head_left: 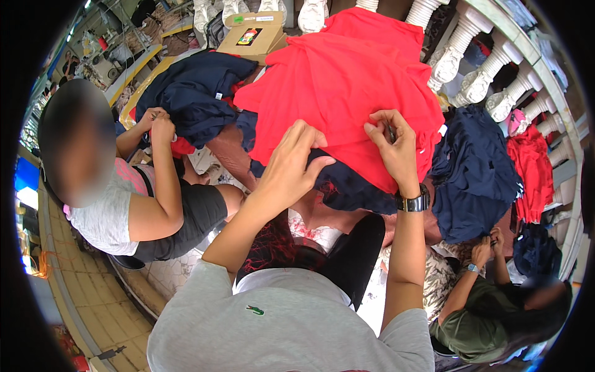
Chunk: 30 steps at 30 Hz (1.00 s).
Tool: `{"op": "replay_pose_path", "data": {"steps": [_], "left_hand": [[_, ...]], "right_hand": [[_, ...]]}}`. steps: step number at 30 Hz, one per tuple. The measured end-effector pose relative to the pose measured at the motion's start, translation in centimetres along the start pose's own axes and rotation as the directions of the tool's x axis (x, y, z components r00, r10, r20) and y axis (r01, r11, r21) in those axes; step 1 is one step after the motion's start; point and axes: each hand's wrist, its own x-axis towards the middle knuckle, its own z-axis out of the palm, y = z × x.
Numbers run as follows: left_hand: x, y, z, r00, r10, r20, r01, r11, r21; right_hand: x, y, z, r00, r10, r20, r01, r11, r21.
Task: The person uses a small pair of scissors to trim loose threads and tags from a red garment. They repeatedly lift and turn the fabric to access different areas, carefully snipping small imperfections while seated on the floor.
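A large red garment lies spread over a pile in front of me, with navy cloth showing under its near edge. My left hand is closed on that near edge, thumb below and fingers above. Over the right part of the red cloth, my right hand has its fingers curled around a small dark metal tool. Most of the tool is hidden by the fingers, so its exact kind is unclear. A dark watch sits on my right wrist.
Navy garments lie at the left, where a co-worker's hands hold cloth. More navy garments are heaped at the right, near another co-worker's hands. Behind stand a cardboard box and white balusters; red cloth hangs there.
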Motion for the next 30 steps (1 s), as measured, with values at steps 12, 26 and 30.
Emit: {"op": "replay_pose_path", "data": {"steps": [12, 26, 30], "left_hand": [[-0.1, -3.4, -1.9, 0.979, -0.057, -0.198, 0.071, 0.995, 0.067], [-1.0, -5.1, -5.2, 0.999, 0.054, 0.002, -0.054, 0.998, 0.014], [0.7, -3.6, -4.1, 0.98, -0.031, -0.196, 0.022, 0.999, -0.047]], "right_hand": [[-1.3, -2.9, -0.6, 0.973, -0.227, 0.03, 0.21, 0.835, -0.509], [-0.5, -6.6, -3.6, 0.992, 0.106, -0.063, -0.121, 0.731, -0.672], [-0.4, -7.6, -2.1, 0.991, 0.133, -0.008, -0.119, 0.861, -0.495]]}}
